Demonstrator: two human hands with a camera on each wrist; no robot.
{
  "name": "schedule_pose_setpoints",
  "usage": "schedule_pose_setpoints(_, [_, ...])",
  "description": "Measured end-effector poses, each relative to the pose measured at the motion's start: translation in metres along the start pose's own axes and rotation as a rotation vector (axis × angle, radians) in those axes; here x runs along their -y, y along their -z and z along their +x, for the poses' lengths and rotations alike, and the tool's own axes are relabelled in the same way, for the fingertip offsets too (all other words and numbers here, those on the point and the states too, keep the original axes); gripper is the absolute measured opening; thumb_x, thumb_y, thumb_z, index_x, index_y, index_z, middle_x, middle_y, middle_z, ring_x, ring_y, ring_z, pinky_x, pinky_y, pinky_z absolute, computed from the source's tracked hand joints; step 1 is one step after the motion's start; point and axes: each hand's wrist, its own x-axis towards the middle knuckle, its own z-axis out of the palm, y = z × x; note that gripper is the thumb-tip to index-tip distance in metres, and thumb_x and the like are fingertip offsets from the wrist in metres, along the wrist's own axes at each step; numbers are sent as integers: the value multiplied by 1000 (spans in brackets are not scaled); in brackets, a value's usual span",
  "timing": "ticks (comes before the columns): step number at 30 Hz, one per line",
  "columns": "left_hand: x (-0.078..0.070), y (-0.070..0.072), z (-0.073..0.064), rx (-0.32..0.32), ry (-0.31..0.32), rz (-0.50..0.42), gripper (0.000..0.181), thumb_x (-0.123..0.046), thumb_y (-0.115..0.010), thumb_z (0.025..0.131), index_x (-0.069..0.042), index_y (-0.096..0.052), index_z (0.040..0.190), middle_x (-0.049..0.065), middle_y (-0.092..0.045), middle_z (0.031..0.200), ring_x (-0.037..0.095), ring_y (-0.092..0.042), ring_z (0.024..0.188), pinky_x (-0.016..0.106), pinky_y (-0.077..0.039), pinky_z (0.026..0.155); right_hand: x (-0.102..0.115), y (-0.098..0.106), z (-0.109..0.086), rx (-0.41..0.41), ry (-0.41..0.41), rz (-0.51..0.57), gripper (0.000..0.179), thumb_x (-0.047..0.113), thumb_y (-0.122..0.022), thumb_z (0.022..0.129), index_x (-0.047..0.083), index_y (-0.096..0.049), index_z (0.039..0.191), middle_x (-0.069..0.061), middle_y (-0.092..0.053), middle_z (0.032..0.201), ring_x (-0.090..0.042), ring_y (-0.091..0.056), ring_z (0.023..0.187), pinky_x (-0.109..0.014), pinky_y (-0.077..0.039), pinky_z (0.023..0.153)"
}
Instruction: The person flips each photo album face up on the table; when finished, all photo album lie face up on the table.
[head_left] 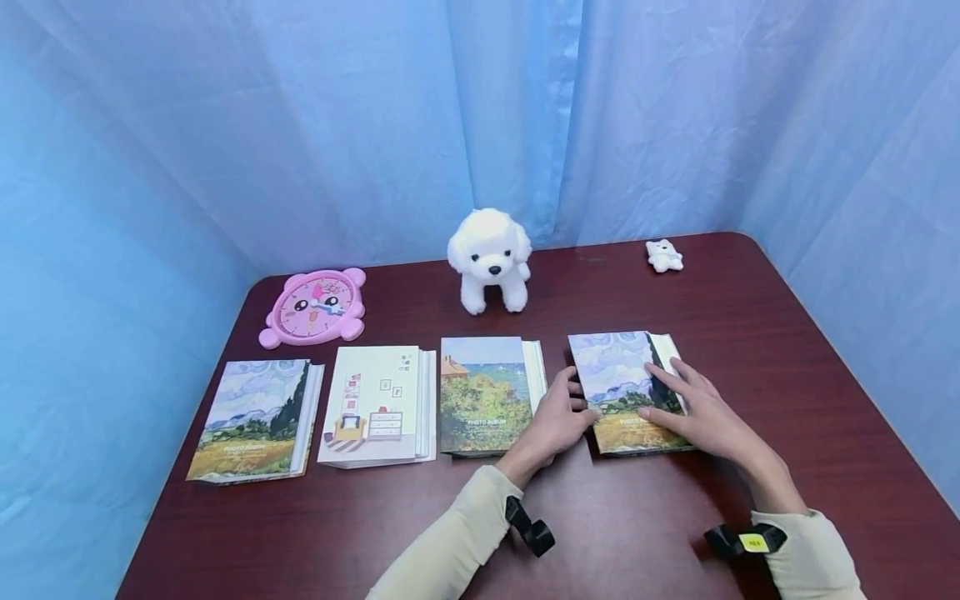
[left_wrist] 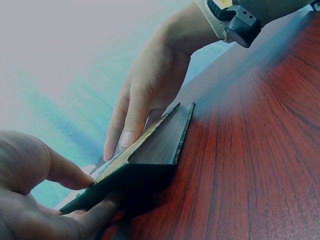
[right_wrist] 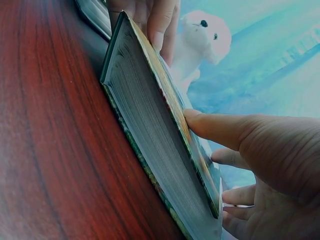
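Observation:
A photo album (head_left: 611,371) with a painted wheat-field cover lies at the right of the row, cover up. My left hand (head_left: 557,423) grips its spine side, thumb on the cover edge and fingers against the spine. The left wrist view shows that thumb pressing the edge of the album (left_wrist: 150,137). Over the opposite side reaches my right hand (head_left: 708,417), its fairly straight fingers spread. In the right wrist view its thumb (right_wrist: 215,125) touches the cover, and its other fingers rest near the page edge. The album's page block (right_wrist: 150,115) shows between its covers.
Left of the gripped album lie a garden-and-sea album (head_left: 483,392), a white album (head_left: 375,400) with a room drawing, and another wheat-field album (head_left: 251,417). Behind them are a pink clock (head_left: 315,308), a white plush dog (head_left: 491,258) and a small white toy (head_left: 664,256). Blue curtains (head_left: 360,125) surround the table.

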Motion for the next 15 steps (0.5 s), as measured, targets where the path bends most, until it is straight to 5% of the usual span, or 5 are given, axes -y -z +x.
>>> schedule_pose_setpoints(9, [0,3,0,-2,-20,22,73,-1,-64,85,-8,-29,148,13,-52,130,26,-60,112,32,-51,88,2,1,2,15,4,2,82,51,-65,86,16,-30,151,-30,-11,155,-56,-12,137,-77,-22,94])
schedule_pose_setpoints(15, [-7,10,-2,16,-47,130,73,-5,-64,86,-10,-28,149,11,-52,133,24,-60,112,30,-50,89,4,13,4,66,26,8,78,48,-63,89,8,-33,149,-34,-14,152,-57,-18,135,-76,-25,95])
